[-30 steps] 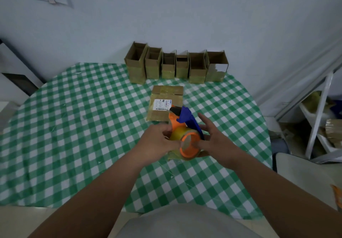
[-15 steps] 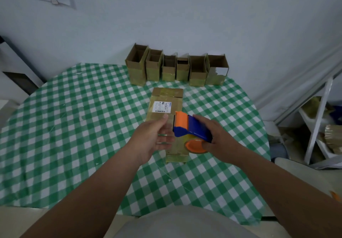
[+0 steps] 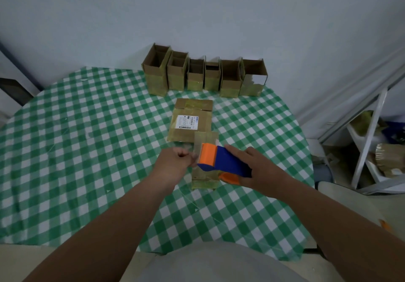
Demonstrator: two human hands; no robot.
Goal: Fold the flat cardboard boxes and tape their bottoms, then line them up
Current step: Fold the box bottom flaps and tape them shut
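Two hands over small box (image 3: 206,178): right hand (image 3: 260,170) grips tape dispenser (image 3: 221,163); left hand (image 3: 175,163) fingers curled, apparently pinching tape. Flat box (image 3: 190,120) beyond; six folded boxes (image 3: 203,73) far along tabletop (image 3: 87,139).

Round table (image 3: 65,150) wore green-white checked cloth. Six open boxes (image 3: 203,73) lined far edge; flat cardboard (image 3: 190,119) lay mid-table.
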